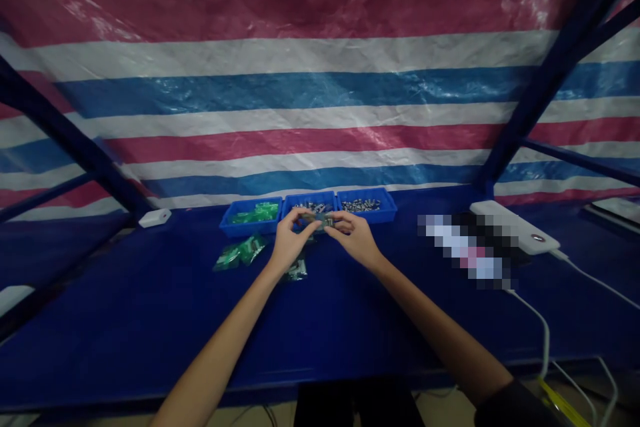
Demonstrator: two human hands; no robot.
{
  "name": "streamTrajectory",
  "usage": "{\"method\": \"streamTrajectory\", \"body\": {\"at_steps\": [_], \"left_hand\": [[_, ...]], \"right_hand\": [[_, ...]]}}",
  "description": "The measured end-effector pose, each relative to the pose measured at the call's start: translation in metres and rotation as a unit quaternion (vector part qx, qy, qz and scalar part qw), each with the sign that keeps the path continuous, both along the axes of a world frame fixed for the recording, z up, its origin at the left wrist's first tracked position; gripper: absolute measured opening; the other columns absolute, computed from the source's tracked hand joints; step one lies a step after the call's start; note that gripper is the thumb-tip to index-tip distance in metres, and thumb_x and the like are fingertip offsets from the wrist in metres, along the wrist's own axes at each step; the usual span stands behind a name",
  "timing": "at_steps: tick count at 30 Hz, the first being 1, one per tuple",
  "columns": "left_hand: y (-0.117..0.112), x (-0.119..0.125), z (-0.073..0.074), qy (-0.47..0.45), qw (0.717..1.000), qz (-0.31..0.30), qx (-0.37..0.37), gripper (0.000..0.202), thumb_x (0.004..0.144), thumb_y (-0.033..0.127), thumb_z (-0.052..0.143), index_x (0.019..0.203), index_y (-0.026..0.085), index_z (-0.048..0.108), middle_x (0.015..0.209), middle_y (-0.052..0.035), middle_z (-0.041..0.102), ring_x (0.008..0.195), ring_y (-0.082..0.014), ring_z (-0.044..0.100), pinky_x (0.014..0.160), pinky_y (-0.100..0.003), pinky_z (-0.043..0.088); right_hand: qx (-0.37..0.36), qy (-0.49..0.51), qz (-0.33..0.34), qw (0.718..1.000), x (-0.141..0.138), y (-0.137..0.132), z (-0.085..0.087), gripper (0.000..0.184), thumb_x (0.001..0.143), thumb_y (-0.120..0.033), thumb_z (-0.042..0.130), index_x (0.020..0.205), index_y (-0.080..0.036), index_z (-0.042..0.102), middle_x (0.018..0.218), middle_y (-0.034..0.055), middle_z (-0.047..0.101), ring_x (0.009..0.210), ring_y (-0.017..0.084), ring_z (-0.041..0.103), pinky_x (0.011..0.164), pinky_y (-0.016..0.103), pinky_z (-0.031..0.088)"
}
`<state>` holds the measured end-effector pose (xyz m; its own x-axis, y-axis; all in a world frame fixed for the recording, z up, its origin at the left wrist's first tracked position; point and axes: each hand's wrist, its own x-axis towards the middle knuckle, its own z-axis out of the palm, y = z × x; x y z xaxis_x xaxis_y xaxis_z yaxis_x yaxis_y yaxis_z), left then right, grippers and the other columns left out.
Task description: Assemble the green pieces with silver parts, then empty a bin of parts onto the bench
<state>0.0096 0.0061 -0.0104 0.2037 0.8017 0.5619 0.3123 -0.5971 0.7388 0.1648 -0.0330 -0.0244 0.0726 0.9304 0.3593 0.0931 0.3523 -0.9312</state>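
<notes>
Both my hands meet over the blue table, just in front of the blue bins. Between them they hold a small clear plastic bag (324,219) with small dark contents that I cannot make out. My left hand (293,237) pinches its left side, thumb against fingers. On the other side my right hand (353,235) grips it with thumb and bent fingers. Below my left hand lies another clear bag (298,268), partly covered by the hand. Green bags (243,252) with small parts inside rest to the left of it.
Behind my hands stand a blue bin with green bags (223,222), a middle bin (332,196) and a right bin (384,215) with small metal parts. A white power bank (515,227) with a cable lies at the right beside a blurred-out object. A white adapter (155,217) sits at the far left.
</notes>
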Motion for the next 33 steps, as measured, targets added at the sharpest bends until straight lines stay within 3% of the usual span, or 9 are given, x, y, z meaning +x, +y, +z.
{"method": "streamTrajectory", "body": {"at_steps": [3, 6, 8, 12, 15, 19, 24, 29, 33], "left_hand": [[-0.002, -0.002, 0.001, 0.045, 0.997, -0.040, 0.056, 0.013, 0.074, 0.034, 0.065, 0.074, 0.022, 0.060, 0.084, -0.0028, 0.065, 0.083, -0.0184, 0.059, 0.076, -0.033, 0.044], [-0.005, -0.006, 0.001, 0.144, 0.978, -0.050, 0.140, 0.016, 0.079, 0.027, 0.060, 0.064, 0.022, 0.060, 0.086, -0.0024, 0.067, 0.088, -0.0190, 0.059, 0.084, -0.038, 0.040], [-0.005, -0.010, 0.004, 0.200, 0.964, -0.043, 0.169, 0.015, 0.081, 0.024, 0.058, 0.067, 0.023, 0.062, 0.084, -0.0008, 0.068, 0.085, -0.0177, 0.060, 0.085, -0.038, 0.038], [0.006, -0.032, 0.021, 0.182, 0.966, 0.058, 0.177, 0.007, 0.080, 0.028, 0.059, 0.077, 0.024, 0.064, 0.078, 0.0006, 0.069, 0.078, -0.0168, 0.061, 0.085, -0.036, 0.039], [0.028, -0.067, 0.040, 0.128, 0.965, 0.167, 0.155, 0.011, 0.078, 0.032, 0.059, 0.077, 0.021, 0.061, 0.080, -0.0017, 0.068, 0.081, -0.0187, 0.062, 0.081, -0.034, 0.042], [0.070, -0.123, 0.054, 0.188, 0.962, 0.188, 0.063, 0.013, 0.075, 0.033, 0.056, 0.075, 0.020, 0.055, 0.079, -0.0035, 0.067, 0.078, -0.0183, 0.062, 0.075, -0.031, 0.046], [0.106, -0.160, 0.044, 0.266, 0.953, 0.143, 0.008, 0.009, 0.063, 0.022, 0.059, 0.064, 0.021, 0.051, 0.067, -0.0013, 0.065, 0.070, -0.0188, 0.063, 0.068, -0.030, 0.048], [0.113, -0.163, 0.030, 0.319, 0.938, 0.131, -0.018, 0.008, 0.063, 0.020, 0.054, 0.069, 0.022, 0.058, 0.074, -0.0024, 0.068, 0.076, -0.0197, 0.065, 0.073, -0.031, 0.047], [0.113, -0.159, 0.029, 0.356, 0.922, 0.146, -0.031, 0.013, 0.063, 0.022, 0.055, 0.072, 0.022, 0.064, 0.078, -0.0032, 0.070, 0.080, -0.0217, 0.064, 0.077, -0.035, 0.046]], "right_hand": [[0.061, -0.041, -0.038, 0.997, 0.002, -0.002, -0.001, 0.012, 0.076, -0.025, 0.057, 0.083, -0.019, 0.065, 0.088, 0.0048, 0.070, 0.082, 0.018, 0.065, 0.075, 0.033, 0.052], [0.148, -0.160, -0.079, 0.973, 0.004, -0.006, 0.000, 0.021, 0.079, -0.014, 0.048, 0.068, -0.021, 0.064, 0.095, 0.0035, 0.069, 0.099, 0.019, 0.061, 0.090, 0.037, 0.045], [0.167, -0.230, -0.095, 0.954, 0.004, -0.008, 0.001, 0.020, 0.080, -0.014, 0.048, 0.078, -0.023, 0.065, 0.099, 0.0023, 0.069, 0.101, 0.019, 0.061, 0.092, 0.039, 0.043], [0.125, -0.248, -0.117, 0.953, 0.003, -0.010, 0.003, 0.038, 0.079, -0.028, 0.056, 0.117, -0.024, 0.053, 0.107, 0.0040, 0.067, 0.095, 0.019, 0.064, 0.086, 0.037, 0.048], [0.101, -0.265, -0.114, 0.952, 0.003, -0.010, 0.005, 0.041, 0.079, -0.031, 0.056, 0.119, -0.024, 0.051, 0.101, 0.0041, 0.068, 0.091, 0.020, 0.065, 0.083, 0.037, 0.050], [0.103, -0.302, -0.061, 0.946, 0.002, -0.013, 0.008, 0.033, 0.080, -0.032, 0.055, 0.113, -0.026, 0.056, 0.095, 0.0017, 0.070, 0.089, 0.018, 0.065, 0.082, 0.035, 0.049], [0.120, -0.340, 0.011, 0.933, 0.000, -0.018, 0.011, 0.029, 0.083, -0.036, 0.052, 0.109, -0.027, 0.060, 0.091, -0.0004, 0.071, 0.085, 0.017, 0.066, 0.079, 0.032, 0.047], [0.131, -0.358, 0.021, 0.924, 0.001, -0.015, 0.006, 0.025, 0.084, -0.037, 0.051, 0.101, -0.025, 0.064, 0.084, -0.0005, 0.071, 0.080, 0.016, 0.066, 0.078, 0.032, 0.045], [0.133, -0.377, 0.020, 0.917, 0.003, -0.013, 0.002, 0.022, 0.083, -0.036, 0.053, 0.095, -0.024, 0.066, 0.084, -0.0006, 0.072, 0.080, 0.016, 0.066, 0.078, 0.030, 0.044]]}}
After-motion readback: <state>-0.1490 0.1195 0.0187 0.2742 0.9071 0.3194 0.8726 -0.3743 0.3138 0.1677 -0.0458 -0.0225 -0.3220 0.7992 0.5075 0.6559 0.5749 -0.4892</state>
